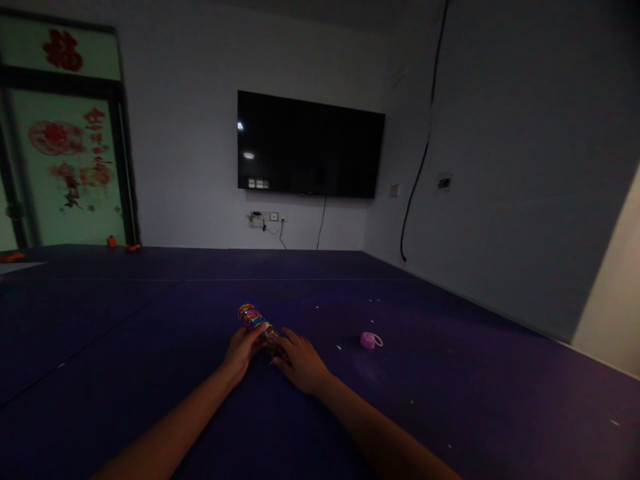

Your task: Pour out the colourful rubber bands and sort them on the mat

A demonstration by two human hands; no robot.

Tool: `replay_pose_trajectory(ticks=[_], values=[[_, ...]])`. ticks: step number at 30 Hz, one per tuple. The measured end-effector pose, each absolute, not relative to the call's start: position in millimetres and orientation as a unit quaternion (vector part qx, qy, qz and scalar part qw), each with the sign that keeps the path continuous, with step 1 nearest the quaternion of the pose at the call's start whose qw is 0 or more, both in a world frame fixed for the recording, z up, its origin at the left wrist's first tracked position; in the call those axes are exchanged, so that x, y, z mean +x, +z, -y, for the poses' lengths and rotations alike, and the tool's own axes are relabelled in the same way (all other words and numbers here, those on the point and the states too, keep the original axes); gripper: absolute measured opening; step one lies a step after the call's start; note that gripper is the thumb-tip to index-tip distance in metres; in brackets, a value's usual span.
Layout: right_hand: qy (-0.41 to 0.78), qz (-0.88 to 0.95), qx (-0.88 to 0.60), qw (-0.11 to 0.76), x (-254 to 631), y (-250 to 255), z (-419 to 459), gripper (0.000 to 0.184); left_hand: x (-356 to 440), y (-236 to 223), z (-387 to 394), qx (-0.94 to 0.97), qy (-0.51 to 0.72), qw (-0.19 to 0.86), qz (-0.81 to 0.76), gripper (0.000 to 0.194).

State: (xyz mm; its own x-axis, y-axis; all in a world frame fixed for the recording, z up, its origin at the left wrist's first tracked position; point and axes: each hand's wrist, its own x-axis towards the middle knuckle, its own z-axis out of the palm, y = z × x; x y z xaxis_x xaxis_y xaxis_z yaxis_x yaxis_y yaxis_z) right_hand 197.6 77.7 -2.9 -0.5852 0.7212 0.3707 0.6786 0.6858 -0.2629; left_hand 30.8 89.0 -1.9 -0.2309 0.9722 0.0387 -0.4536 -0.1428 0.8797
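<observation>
A slim cylindrical bottle (254, 316), packed with small multicoloured bits, lies slantwise between my two hands, its far end pointing away to the left. My left hand (241, 352) is wrapped round the near side of its middle, thumb on top. Over its nearer end my right hand (300, 360) is closed, with the fingers curled on the bottle. Both hands partly cover it, and what the bits inside are is too small to tell. Right of my right hand, apart from it, a pink cap (367, 341) with a ring loop rests on the dark purple surface (200, 387).
Small white scraps (339, 347) are scattered on the surface. Orange objects (132, 247) lie at the far left by a glass door (65, 153). A black television (310, 147) hangs on the back wall above sockets and wires. A dark cable (417, 180) runs down the right wall.
</observation>
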Motion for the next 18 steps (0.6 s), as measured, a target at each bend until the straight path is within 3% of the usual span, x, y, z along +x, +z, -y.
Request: replay_pose_trajectory(ticks=[11,18], values=[[0.043,0.883,-0.381,0.270,197.3,-0.4,-78.4,0.022,31.1,-3.1,-92.3,0.297,0.700,0.525,-0.383,0.009],[0.040,0.882,-0.381,0.273,197.7,0.1,-77.3,0.039,30.5,-2.2,-92.2,0.300,0.692,0.531,-0.386,0.008]])
